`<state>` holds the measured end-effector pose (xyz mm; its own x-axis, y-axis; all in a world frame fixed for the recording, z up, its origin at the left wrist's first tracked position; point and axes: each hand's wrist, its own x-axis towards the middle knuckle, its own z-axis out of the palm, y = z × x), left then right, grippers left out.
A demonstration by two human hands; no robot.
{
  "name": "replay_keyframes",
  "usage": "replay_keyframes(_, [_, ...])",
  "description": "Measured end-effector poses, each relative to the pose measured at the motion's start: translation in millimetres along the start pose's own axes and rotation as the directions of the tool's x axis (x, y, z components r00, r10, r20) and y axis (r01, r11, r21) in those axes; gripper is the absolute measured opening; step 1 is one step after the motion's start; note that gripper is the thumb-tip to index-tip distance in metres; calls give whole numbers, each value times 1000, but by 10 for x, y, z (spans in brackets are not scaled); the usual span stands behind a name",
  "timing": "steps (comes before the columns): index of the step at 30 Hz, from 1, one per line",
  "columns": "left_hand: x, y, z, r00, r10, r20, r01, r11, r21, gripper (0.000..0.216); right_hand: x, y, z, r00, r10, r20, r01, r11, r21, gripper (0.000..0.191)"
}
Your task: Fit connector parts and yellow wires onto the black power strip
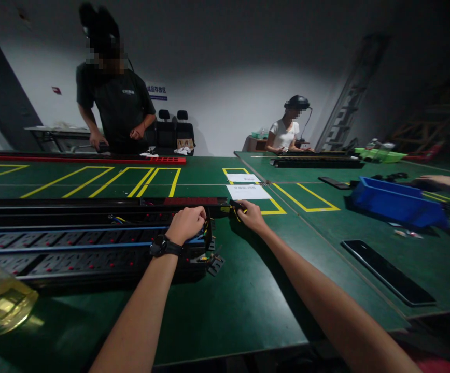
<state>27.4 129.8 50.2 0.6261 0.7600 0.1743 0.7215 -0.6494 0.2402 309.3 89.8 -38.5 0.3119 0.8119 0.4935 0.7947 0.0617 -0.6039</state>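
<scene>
Several long black power strips (73,243) lie side by side on the green table (225,311), their right ends showing loose yellow and blue wires (206,233). My left hand (186,224), with a black watch on the wrist, is closed in a fist over the end of the strips by the wires. My right hand (251,215) is closed around a small black and yellow part (233,208) just off the end of the rear strip. A small black end piece (215,265) lies on the table by the nearest strip.
A blue bin (398,202) and a flat black bar (388,272) sit to the right. White paper labels (247,191) lie in yellow marked boxes. A standing person works at a red strip (81,158) far left; a seated person works far back. Another person's hand (437,182) rests at right.
</scene>
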Motion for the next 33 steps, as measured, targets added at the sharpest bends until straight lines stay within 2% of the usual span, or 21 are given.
replay_keyframes(5, [-7, -5, 4, 1000, 16, -8, -16, 1000, -16, 29, 3, -40, 19, 999, 31, 28, -31, 1000, 1, 39])
replay_keyframes(11, [-6, 6, -5, 1000, 5, -2, -5, 1000, -4, 30, -41, -100, 40, 997, 34, 70, -18, 975, -220, 29])
replay_keyframes(16, [-8, 6, -10, 1000, 6, 0, -6, 1000, -12, 30, -47, -112, 17, 996, 24, 81, 2, 950, -313, 26])
replay_keyframes(21, [-6, 8, -5, 1000, 3, 1, -3, 1000, -10, 30, -49, -211, -33, 994, -89, 61, 106, 914, -391, 25])
replay_keyframes(25, [-7, 7, 4, 1000, 2, -7, -2, 1000, 1, 30, -65, -267, -61, 984, -148, 100, 178, 868, -463, 26])
replay_keyframes(29, [-8, 0, 11, 1000, 5, -11, -5, 1000, -1, 31, -79, -229, -59, 982, -93, 162, 157, 880, -448, 25])
replay_keyframes(33, [-6, -1, 8, 1000, 6, -8, -6, 1000, -2, 30, -79, -171, -29, 984, -65, 164, 127, 908, -400, 28])
